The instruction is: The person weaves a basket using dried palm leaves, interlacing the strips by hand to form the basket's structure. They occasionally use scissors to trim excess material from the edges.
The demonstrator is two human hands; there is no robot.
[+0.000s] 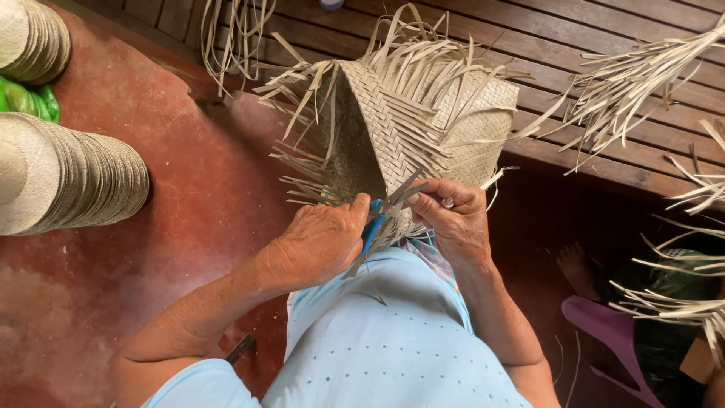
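A half-woven straw piece (408,128), folded into a peak with many loose strips sticking out, rests against my lap. My left hand (321,238) grips its near edge and holds a blue-handled tool (371,227), likely scissors, mostly hidden by the fingers. My right hand (453,215), with a ring on one finger, pinches loose straw strips (404,193) at the same edge. Both hands touch the weaving close together.
Two stacks of finished straw hats (68,177) lie on the red floor at left, beside a green bag (30,102). A wooden slatted bench (604,45) runs behind. More loose straw weaving (642,75) and another person's foot (578,268) by a purple sandal (604,325) are at right.
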